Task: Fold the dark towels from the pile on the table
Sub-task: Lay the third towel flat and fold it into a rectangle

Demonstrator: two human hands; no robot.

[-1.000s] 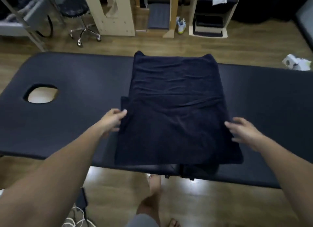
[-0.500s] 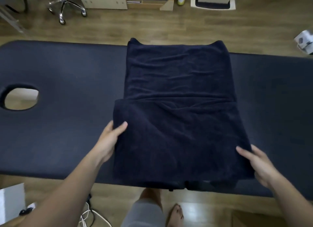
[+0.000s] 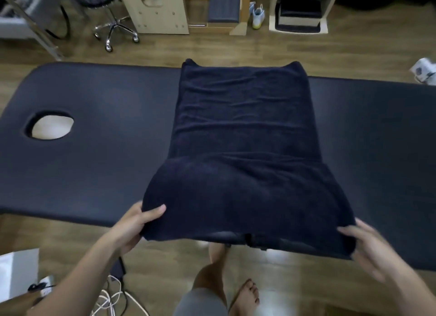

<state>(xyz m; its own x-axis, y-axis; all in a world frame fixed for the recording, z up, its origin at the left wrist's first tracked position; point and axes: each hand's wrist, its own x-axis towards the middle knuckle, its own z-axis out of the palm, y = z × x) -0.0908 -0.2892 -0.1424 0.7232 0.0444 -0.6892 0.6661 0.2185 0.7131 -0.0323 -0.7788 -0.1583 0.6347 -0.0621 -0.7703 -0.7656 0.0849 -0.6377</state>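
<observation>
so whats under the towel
The dark towel lies across the black table, whose near edge peeks out below the lifted hem. The left hand has its thumb on top, fingers hidden beneath; anything else underneath is covered.

The dark towel (image 3: 245, 155) is matt, nappy terry cloth, the table (image 3: 106, 155) smooth padding with a dull leather-like sheen, the floor (image 3: 236, 49) glossy wood planks, the stool base (image 3: 115, 30) shiny metal.
</observation>
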